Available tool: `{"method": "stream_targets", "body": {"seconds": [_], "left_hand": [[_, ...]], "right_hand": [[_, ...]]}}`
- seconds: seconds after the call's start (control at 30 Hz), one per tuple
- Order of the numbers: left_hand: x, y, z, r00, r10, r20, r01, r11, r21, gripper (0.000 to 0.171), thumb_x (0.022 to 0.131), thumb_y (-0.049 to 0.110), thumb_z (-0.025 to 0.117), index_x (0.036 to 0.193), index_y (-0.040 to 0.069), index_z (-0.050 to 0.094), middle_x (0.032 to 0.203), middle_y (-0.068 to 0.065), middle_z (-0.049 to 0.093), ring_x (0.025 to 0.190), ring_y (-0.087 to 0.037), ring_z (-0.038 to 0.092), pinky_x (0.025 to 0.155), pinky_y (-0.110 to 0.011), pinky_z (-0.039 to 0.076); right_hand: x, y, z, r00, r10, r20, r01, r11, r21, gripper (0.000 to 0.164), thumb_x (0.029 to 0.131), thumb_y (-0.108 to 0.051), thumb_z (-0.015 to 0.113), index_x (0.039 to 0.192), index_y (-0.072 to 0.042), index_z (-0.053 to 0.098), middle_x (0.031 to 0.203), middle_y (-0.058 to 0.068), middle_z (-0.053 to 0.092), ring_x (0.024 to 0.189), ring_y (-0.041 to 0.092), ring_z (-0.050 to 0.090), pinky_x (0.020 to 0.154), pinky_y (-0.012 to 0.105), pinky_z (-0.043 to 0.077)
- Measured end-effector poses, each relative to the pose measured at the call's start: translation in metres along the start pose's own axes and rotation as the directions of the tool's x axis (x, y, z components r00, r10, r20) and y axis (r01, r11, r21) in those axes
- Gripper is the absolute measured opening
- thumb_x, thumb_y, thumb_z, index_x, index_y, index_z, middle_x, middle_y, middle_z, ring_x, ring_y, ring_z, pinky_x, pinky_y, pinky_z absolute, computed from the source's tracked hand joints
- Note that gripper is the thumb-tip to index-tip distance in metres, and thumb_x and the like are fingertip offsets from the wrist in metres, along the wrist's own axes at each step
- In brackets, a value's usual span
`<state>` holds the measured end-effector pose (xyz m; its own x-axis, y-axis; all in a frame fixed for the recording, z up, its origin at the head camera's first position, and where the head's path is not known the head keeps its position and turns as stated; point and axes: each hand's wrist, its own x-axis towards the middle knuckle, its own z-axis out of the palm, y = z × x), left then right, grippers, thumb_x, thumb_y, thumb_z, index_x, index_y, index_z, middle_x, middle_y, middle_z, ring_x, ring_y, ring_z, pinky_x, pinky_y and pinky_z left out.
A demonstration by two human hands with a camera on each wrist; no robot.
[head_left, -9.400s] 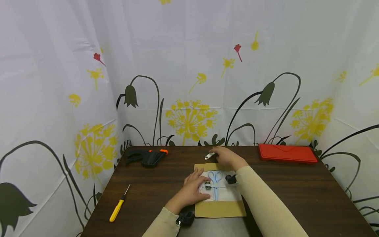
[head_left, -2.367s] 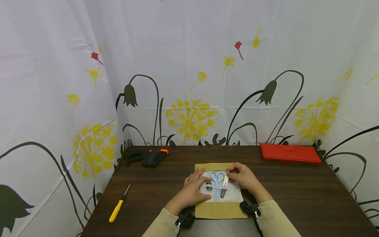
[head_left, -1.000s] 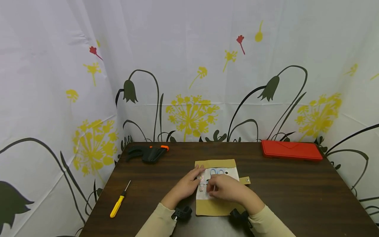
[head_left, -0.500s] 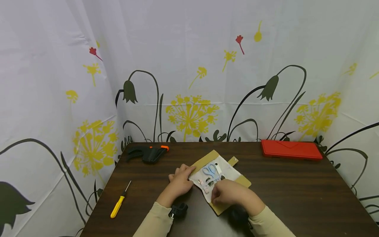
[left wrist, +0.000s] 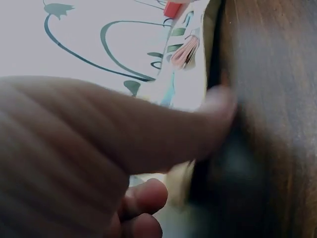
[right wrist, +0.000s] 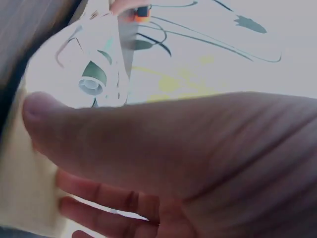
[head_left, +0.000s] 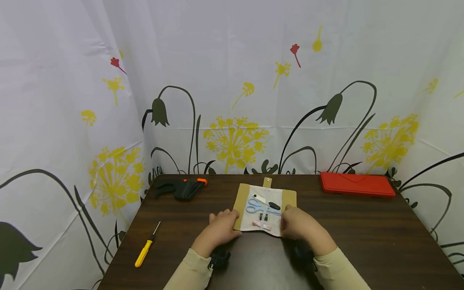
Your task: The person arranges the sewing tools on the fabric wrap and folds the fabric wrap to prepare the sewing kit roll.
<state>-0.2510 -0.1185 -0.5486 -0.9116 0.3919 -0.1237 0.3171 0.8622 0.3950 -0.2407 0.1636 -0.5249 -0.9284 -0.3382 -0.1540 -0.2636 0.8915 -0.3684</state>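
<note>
A sewing kit (head_left: 273,194), a fabric case with white lining and tan ends, lies unfolded between my hands. A pale band crosses its blue scissors (head_left: 253,206), a white-handled tool (head_left: 259,198) with a dark tip, a dark thread spool (head_left: 263,217) and a folded pinkish tape (head_left: 258,224). My left hand (head_left: 220,228) grips the left tan end, thumb along the near edge and fingers beyond it. At the other end my right hand (head_left: 302,225) pinches the near corner; the right wrist view shows its thumb (right wrist: 54,119) on the tan flap, fingers curled below.
A snap strap (head_left: 267,182) points away from me at the kit's far side. Left of it lie a black clamp (head_left: 184,189) with orange tips and a yellow screwdriver (head_left: 145,251). A red case (head_left: 357,184) sits at the back right, before a flowered curtain (head_left: 232,80).
My right hand brought the white-handled tool from the table's back to the kit and left it under the band. Both hands then turned the kit a quarter turn counter-clockwise, strap now at the far side.
</note>
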Motion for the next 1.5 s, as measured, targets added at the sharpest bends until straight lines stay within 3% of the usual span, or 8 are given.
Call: {"method": "stream_targets", "body": {"seconds": [0.23, 0.4, 0.53, 0.73, 0.9, 1.13, 1.3, 1.5], "left_hand": [[-0.001, 0.002, 0.002, 0.999, 0.032, -0.031, -0.032, 0.999, -0.006, 0.064, 0.074, 0.044, 0.102, 0.111, 0.007, 0.064, 0.138, -0.018, 0.051, 0.126, -0.037, 0.050, 0.099, -0.056, 0.045], [0.003, 0.002, 0.003, 1.000, -0.018, -0.006, 0.018, 0.997, -0.077, 0.076, 0.070, 0.038, 0.105, 0.119, 0.004, 0.058, 0.147, -0.022, 0.047, 0.132, -0.041, 0.047, 0.108, -0.061, 0.044], [0.004, 0.001, 0.003, 0.999, -0.037, -0.002, 0.037, 0.995, -0.090, 0.082, 0.071, 0.036, 0.105, 0.129, 0.005, 0.055, 0.145, -0.020, 0.047, 0.131, -0.039, 0.046, 0.110, -0.060, 0.042], [0.005, -0.001, 0.004, 0.997, -0.019, -0.080, 0.011, 0.995, -0.100, 0.041, 0.093, 0.015, 0.085, 0.126, 0.005, 0.064, 0.140, -0.019, 0.053, 0.127, -0.039, 0.051, 0.103, -0.060, 0.044], [0.009, -0.004, 0.008, 0.977, -0.021, -0.214, -0.012, 0.988, -0.151, 0.014, 0.104, 0.016, 0.073, 0.114, 0.008, 0.074, 0.126, -0.015, 0.063, 0.118, -0.037, 0.060, 0.097, -0.058, 0.048], [0.011, -0.005, 0.004, 0.963, -0.024, -0.268, -0.014, 0.990, -0.137, 0.018, 0.105, 0.012, 0.069, 0.119, 0.002, 0.076, 0.118, -0.017, 0.072, 0.112, -0.037, 0.070, 0.098, -0.058, 0.057], [0.012, -0.007, 0.004, 0.950, -0.127, -0.285, 0.056, 0.968, -0.245, 0.010, 0.108, 0.013, 0.063, 0.103, 0.006, 0.067, 0.090, -0.011, 0.066, 0.079, -0.028, 0.062, 0.071, -0.046, 0.051], [0.012, -0.009, 0.003, 0.940, -0.082, -0.330, 0.009, 0.976, -0.216, 0.017, 0.095, 0.013, 0.084, 0.101, 0.014, 0.068, 0.095, -0.003, 0.067, 0.086, -0.020, 0.062, 0.077, -0.038, 0.051]], "right_hand": [[-0.001, 0.007, 0.003, 1.000, -0.007, -0.023, 0.007, 1.000, -0.024, 0.058, 0.060, -0.009, 0.106, 0.094, -0.009, 0.060, 0.103, 0.009, 0.049, 0.094, 0.028, 0.053, 0.082, 0.047, 0.052], [0.000, 0.010, 0.004, 0.998, 0.002, -0.062, -0.007, 0.996, -0.090, 0.054, 0.061, -0.007, 0.104, 0.092, -0.012, 0.060, 0.102, 0.009, 0.050, 0.093, 0.030, 0.054, 0.082, 0.052, 0.050], [-0.001, 0.009, 0.000, 0.996, -0.029, -0.087, 0.020, 0.995, -0.098, 0.037, 0.073, 0.000, 0.093, 0.090, -0.012, 0.062, 0.097, 0.006, 0.051, 0.082, 0.025, 0.054, 0.072, 0.045, 0.049], [0.007, 0.020, 0.002, 0.994, -0.081, -0.075, 0.077, 0.996, -0.053, 0.016, 0.091, 0.002, 0.074, 0.086, -0.010, 0.064, 0.095, 0.008, 0.053, 0.075, 0.022, 0.054, 0.067, 0.043, 0.050], [0.033, 0.069, 0.041, 0.974, -0.168, -0.152, 0.158, 0.984, -0.077, 0.019, 0.095, -0.010, 0.070, 0.084, -0.022, 0.060, 0.093, -0.002, 0.049, 0.070, 0.009, 0.048, 0.062, 0.035, 0.046], [0.006, 0.027, 0.007, 0.985, -0.119, -0.124, 0.112, 0.991, -0.069, 0.021, 0.092, 0.003, 0.070, 0.086, -0.014, 0.060, 0.100, 0.006, 0.051, 0.085, 0.023, 0.052, 0.071, 0.040, 0.047], [-0.001, 0.021, -0.007, 0.982, -0.139, -0.126, 0.139, 0.990, -0.009, 0.012, 0.100, -0.004, 0.069, 0.094, -0.013, 0.062, 0.093, 0.001, 0.059, 0.082, 0.017, 0.056, 0.074, 0.037, 0.051], [-0.004, 0.017, -0.014, 0.988, -0.102, -0.114, 0.107, 0.994, 0.034, 0.016, 0.105, -0.007, 0.066, 0.095, -0.015, 0.055, 0.076, -0.002, 0.054, 0.071, 0.016, 0.050, 0.065, 0.036, 0.044]]}}
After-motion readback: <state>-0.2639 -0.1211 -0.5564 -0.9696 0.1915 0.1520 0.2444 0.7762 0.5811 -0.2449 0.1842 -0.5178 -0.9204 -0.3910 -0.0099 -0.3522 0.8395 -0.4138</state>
